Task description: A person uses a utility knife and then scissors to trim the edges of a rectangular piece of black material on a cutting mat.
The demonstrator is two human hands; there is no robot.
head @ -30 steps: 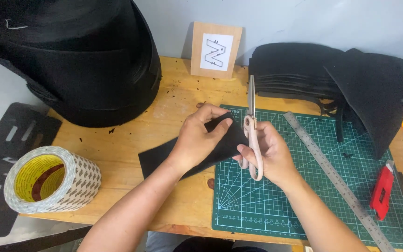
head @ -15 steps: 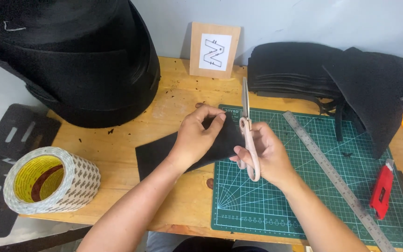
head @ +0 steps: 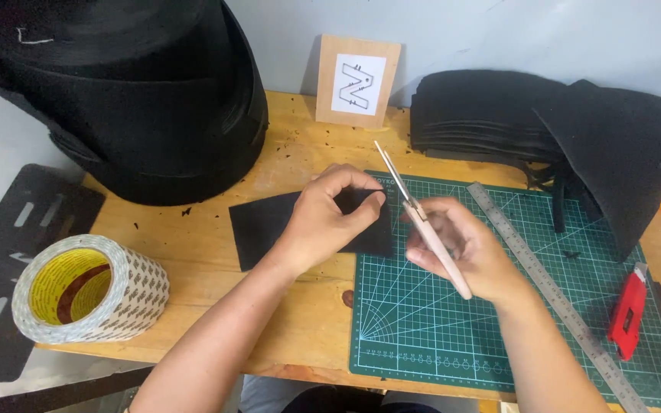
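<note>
My left hand (head: 329, 220) pinches the right end of a flat black fabric piece (head: 265, 227) that lies across the wooden table and the edge of the green cutting mat (head: 499, 336). My right hand (head: 464, 252) grips a pair of scissors (head: 421, 218) with pale pink handles. Their blades are shut and point up and to the left, just right of the fabric's edge.
A big roll of black webbing (head: 131, 92) stands at the back left, a roll of double-sided tape (head: 89, 289) at the front left. A steel ruler (head: 552, 283) and a red utility knife (head: 627, 313) lie on the mat. Stacked black fabric (head: 560, 126) and a small wooden card (head: 357, 80) sit behind.
The scissors swung from upright to a slant, tips pointing up-left, and my right hand drew slightly away from the fabric. My left hand shifted a little left, still pinching the piece.
</note>
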